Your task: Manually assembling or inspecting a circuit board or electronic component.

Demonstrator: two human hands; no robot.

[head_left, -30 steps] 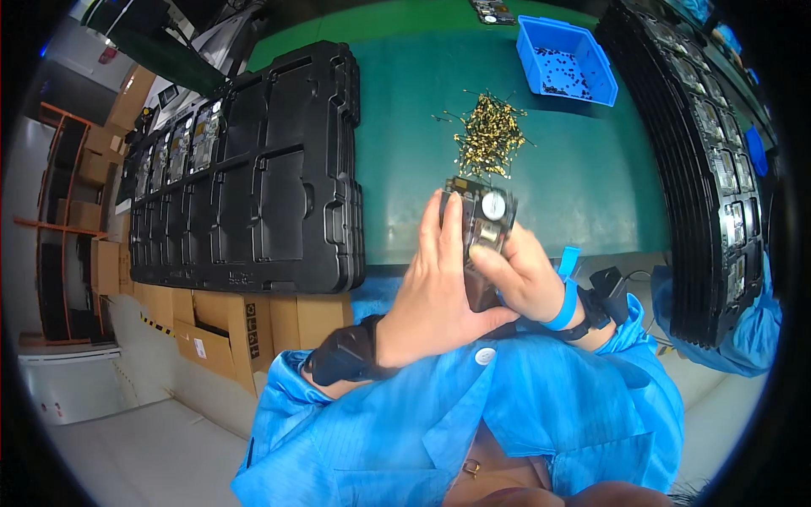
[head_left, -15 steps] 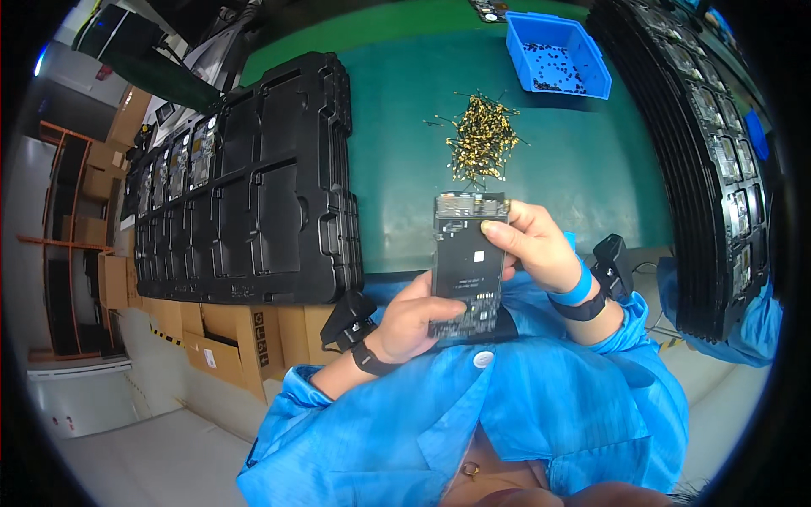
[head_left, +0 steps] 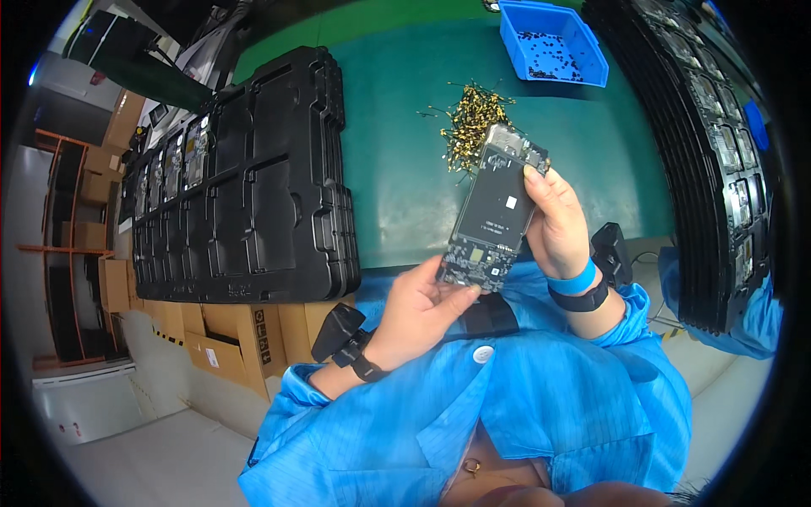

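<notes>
Mid-frame, both hands pinch a dark rectangular phone frame with exposed circuitry (head_left: 497, 211), left hand (head_left: 420, 311) steadying its lower end, right hand (head_left: 557, 224) its side, tilting it for view.

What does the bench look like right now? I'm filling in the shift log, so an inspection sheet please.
Surface: green bench mat, mostly bare in the middle.
Job's things: dark phone frame with circuit board, held upright between both hands.
Clutter: pile of small gold parts; blue bin of tiny dark pieces; stacked black trays on the left, more trays on the right.
Grippers: left hand pinches the frame's lower end; right hand grips its right edge.
Cables: thin cable near the right wrist.
Surroundings: cardboard boxes below the bench, orange shelving.
</notes>
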